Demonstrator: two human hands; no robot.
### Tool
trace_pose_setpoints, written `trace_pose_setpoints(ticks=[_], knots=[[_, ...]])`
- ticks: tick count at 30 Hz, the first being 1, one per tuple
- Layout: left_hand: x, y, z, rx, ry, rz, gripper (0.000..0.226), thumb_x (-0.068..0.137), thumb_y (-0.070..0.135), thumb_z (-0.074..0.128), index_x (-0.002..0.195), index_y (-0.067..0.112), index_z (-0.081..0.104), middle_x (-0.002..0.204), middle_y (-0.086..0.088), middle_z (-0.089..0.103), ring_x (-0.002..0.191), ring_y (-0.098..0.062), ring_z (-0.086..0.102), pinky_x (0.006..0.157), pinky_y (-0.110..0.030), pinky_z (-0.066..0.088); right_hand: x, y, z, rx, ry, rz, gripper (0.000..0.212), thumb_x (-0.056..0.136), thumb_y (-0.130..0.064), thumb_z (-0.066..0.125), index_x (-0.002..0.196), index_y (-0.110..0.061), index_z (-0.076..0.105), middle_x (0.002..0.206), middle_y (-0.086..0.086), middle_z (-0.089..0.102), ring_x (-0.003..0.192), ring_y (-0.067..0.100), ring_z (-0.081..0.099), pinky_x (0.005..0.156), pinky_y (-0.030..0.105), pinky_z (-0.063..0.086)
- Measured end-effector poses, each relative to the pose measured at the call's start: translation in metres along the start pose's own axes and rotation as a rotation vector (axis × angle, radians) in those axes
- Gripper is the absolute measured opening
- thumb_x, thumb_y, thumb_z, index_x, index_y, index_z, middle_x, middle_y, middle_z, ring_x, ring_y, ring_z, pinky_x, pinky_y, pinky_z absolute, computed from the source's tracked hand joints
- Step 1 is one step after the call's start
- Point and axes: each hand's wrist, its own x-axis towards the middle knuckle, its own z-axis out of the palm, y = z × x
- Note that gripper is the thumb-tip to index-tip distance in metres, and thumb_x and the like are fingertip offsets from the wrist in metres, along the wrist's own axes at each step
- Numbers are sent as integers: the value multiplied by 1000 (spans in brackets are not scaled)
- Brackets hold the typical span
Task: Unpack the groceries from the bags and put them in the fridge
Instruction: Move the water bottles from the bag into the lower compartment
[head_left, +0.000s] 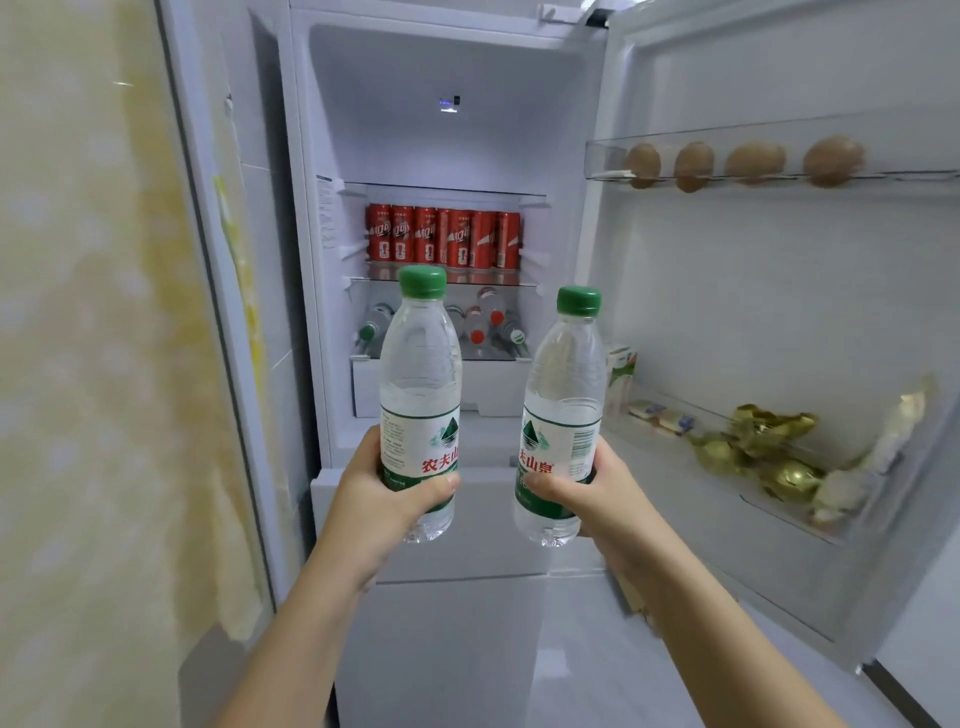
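White enamel lines the open fridge, whose door swings out to the right; its upper rack carries a row of eggs and its lower bin holds gold-wrapped sweets and small packets. Inside, a glass shelf bears a tight rank of red cans, and the shelf below holds several bottles lying on their sides, though blur makes their number hard to judge.

In front of that lower shelf two clear plastic water bottles with green caps are held upright in the air, not yet inside. The left hand is wrapped around the label of the left bottle; the right hand clasps the right bottle the same way, low on its body.

The likely trouble lies in that crowded bottle shelf. Pushing both bottles in at once could nudge the ones already lying there, and round bottles roll, so one might slide forward off the glass edge. Held low, each bottle is top-heavy and could tip against the shelf lip above. The headroom looks too low for standing them, so they would probably need laying flat.
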Motion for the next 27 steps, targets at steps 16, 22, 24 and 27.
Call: trace_pose_setpoints(ticks=[16, 22, 24, 27], knots=[[179, -49, -33, 41, -5, -36, 55, 53, 28, 79, 104, 30, 59, 92, 10, 73, 86, -12, 69, 70, -31, 55, 177, 24, 48, 40, 54, 25, 54, 61, -26, 77, 112, -22, 59, 99, -2, 72, 94, 16, 69, 70, 28, 52], [229, -76, -29, 73, 66, -28, 51, 63, 14, 87, 101, 32, 58, 89, 12, 72, 82, -7, 69, 71, -26, 52, 241, 52, 52, 41, 35, 25, 41, 78, -5, 77, 111, -20, 59, 103, 1, 72, 99, 19, 68, 78, 28, 54], [250, -90, -25, 80, 98, -26, 46, 69, 8, 83, 99, 32, 58, 89, 10, 72, 80, -6, 68, 69, -24, 51, 265, 64, 53, 42, 23, 20, 40, 78, -7, 77, 110, -23, 59, 100, -3, 72, 94, 13, 68, 72, 24, 52], [281, -110, -16, 96, 142, -42, 44, 71, 5, 80, 98, 30, 56, 90, 7, 71, 72, -4, 67, 61, -24, 52, 303, 83, 55, 57, 29, 11, 39, 78, -6, 77, 108, -24, 60, 92, -9, 72, 82, 4, 68, 58, 16, 49]])
